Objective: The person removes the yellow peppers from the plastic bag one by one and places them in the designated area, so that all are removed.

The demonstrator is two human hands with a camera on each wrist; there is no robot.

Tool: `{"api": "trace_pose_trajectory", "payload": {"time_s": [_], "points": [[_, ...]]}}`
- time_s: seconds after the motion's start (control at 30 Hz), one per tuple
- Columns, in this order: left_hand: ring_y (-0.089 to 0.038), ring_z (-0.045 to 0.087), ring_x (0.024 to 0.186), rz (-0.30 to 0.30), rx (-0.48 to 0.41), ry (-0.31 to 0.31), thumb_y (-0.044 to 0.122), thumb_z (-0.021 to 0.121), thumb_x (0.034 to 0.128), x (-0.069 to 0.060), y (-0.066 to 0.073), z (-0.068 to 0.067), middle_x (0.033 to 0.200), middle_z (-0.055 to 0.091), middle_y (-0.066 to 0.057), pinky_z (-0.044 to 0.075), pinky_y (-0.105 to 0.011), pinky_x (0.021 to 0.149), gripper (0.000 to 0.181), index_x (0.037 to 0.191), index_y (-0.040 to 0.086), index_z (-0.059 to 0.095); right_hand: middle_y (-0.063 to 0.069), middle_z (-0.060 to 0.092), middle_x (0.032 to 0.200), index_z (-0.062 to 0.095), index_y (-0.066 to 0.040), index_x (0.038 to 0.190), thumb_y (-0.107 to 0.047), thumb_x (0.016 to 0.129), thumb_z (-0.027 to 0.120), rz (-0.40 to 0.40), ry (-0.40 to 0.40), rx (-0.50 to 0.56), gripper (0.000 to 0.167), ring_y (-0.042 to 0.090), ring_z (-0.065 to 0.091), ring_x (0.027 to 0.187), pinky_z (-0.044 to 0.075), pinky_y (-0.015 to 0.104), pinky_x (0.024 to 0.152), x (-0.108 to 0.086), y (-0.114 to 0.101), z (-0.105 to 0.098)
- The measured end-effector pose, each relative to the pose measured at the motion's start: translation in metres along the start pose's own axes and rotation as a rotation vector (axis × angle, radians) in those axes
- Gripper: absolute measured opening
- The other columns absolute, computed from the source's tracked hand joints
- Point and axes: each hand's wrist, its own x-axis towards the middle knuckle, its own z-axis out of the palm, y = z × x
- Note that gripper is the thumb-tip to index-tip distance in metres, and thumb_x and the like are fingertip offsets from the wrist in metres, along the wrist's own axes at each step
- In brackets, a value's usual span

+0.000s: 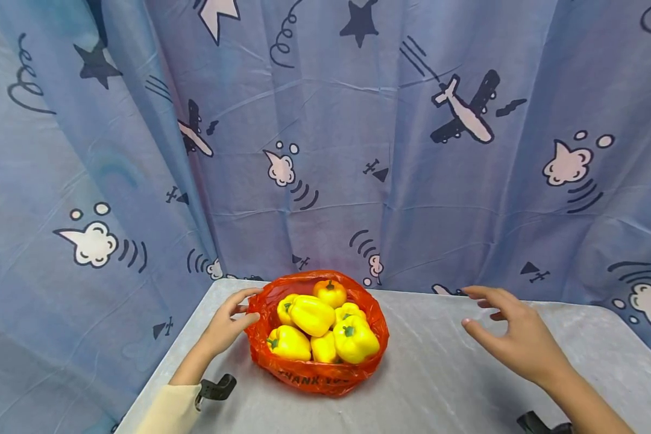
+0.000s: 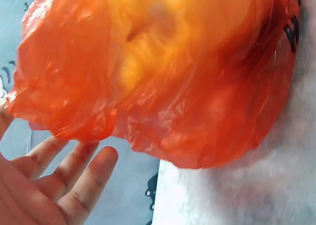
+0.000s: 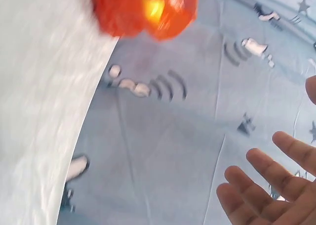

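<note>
A red plastic bag (image 1: 325, 386) with dark lettering stands on the table with its mouth wide. Several yellow bell peppers (image 1: 356, 339) fill it, and an orange-tinged one (image 1: 330, 293) lies at the back. My left hand (image 1: 225, 325) is at the bag's left rim, fingers spread and touching the plastic. In the left wrist view, its fingertips (image 2: 104, 158) meet the lower edge of the crinkled bag (image 2: 197, 121). Away to the right, my right hand (image 1: 515, 337) hovers above the table with fingers loosely extended, holding nothing. The right wrist view shows its spread fingers (image 3: 269, 173) apart from the bag (image 3: 121, 15).
The bag sits on a light grey table (image 1: 428, 361), left of its middle. A blue patterned curtain (image 1: 331, 150) hangs behind and along the left side, close to the table's edges. Each wrist wears a dark strap-like device (image 1: 217, 387).
</note>
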Motion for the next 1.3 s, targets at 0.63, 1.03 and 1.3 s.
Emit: {"api": "trace_pose_trajectory", "payload": {"time_s": [0.63,1.03,1.3], "points": [[-0.032,0.045,0.127,0.006,-0.005,0.026,0.012,0.061,0.0879,0.01,-0.004,0.018,0.139,0.051,-0.01,0.04,-0.05,0.101,0.045,0.132,0.011,0.055,0.001,0.065,0.121,0.061,-0.02,0.125,-0.025,0.073,0.082,-0.054,-0.095,0.271,0.056,0.018,0.065,0.097,0.057,0.031,0.074,0.017,-0.059,0.073],[-0.037,0.057,0.109,0.01,-0.125,0.015,0.0,0.053,0.0847,0.013,-0.006,0.024,0.135,0.05,-0.021,0.054,-0.032,0.088,0.047,0.132,0.006,0.051,0.001,0.065,0.121,0.061,-0.018,0.125,-0.028,0.068,0.084,-0.08,-0.176,0.321,0.062,0.023,0.063,0.103,0.056,0.033,0.077,0.019,-0.078,0.107],[-0.037,0.057,0.108,0.04,-0.15,0.018,-0.003,0.052,0.0834,0.012,-0.003,0.028,0.132,0.052,-0.023,0.052,-0.024,0.085,0.046,0.129,0.004,0.052,-0.008,0.064,0.119,0.062,-0.026,0.122,-0.035,0.065,0.085,-0.051,-0.193,0.227,0.062,0.015,0.061,0.109,0.052,0.043,0.093,0.018,-0.082,0.122]]}}
